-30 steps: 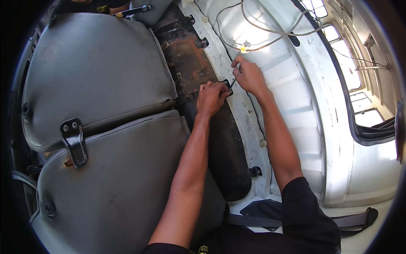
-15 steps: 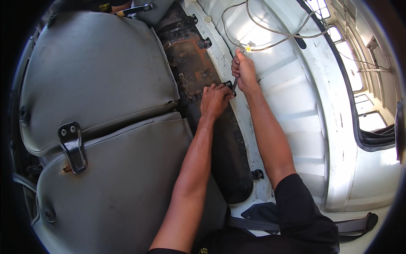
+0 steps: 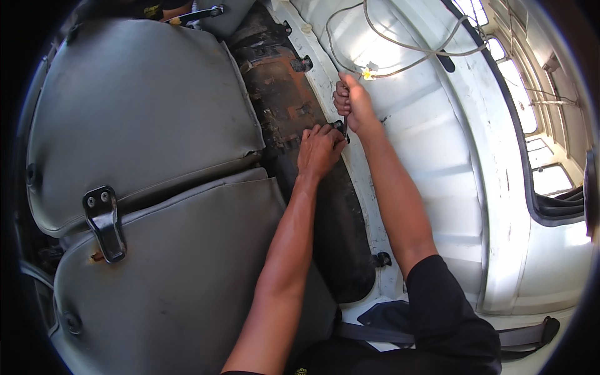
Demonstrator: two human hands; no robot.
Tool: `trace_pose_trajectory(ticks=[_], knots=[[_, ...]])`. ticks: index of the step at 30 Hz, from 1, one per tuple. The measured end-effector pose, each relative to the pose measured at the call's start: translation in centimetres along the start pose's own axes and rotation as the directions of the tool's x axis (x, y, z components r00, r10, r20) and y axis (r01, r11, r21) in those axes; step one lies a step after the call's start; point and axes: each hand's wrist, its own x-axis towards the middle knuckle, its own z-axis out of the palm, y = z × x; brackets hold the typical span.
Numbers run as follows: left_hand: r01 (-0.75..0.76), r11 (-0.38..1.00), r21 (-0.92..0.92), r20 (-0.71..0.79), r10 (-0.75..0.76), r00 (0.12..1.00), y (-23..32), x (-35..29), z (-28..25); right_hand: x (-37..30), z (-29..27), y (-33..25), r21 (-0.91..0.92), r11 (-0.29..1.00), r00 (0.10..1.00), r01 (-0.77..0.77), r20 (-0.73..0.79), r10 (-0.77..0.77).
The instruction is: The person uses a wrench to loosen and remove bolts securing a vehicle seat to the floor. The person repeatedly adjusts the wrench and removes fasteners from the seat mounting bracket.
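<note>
Resting the left hand [image 3: 317, 151] just beside a black bracket [image 3: 338, 124], centre frame; cannot tell whether holding anything. Slightly above, gripping a thin dark tool [image 3: 345, 126] in the right hand [image 3: 354, 105], aiming its near-vertical shaft down-frame at the bracket.

The gripped tool [image 3: 345, 125] is dark. Left of the grip, seats [image 3: 144, 106] are grey; right, the panel [image 3: 431, 169] is white.

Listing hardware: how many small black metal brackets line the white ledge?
4: a topmost bracket, a second below it, a third, partly covered, beside the left hand, and a fourth lowest down. Others may be hidden.
</note>
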Motion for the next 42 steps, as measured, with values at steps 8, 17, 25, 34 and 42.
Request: trace_pose_trajectory(ticks=[8, 17, 25, 34, 42], knots=[[0.0, 0.999, 0.033, -0.089, 0.003, 0.996, 0.7, -0.2, 1.1, 1.3, -1.4, -0.8, 0.026, 0.995, 0.988, -0.098, 0.123, 0.094], [-0.006, 1.0, -0.007, -0.11, 0.006, 0.994, 0.3, -0.2, 1.3, 0.7, -0.9, -0.4, -0.011, 0.999, 0.993, -0.039, 0.112, 0.04], [0.002, 0.999, 0.041, -0.089, 0.002, 0.996, 0.8, 0.0, 1.0, 0.0, 0.1, 1.6, 0.059, 0.986, 0.987, 0.159, -0.04, -0.157], [-0.012, 1.0, 0.01, -0.112, 0.013, 0.994, 0.5, 0.1, 1.3, -0.4, 0.3, 2.0, 0.055, 0.976, 0.976, 0.21, -0.062, -0.207], [-0.013, 0.998, -0.063, -0.094, 0.007, 0.996, 0.0, 0.1, 1.5, -2.8, -0.3, 2.3, 0.089, 0.935, 0.939, 0.343, -0.061, -0.339]])
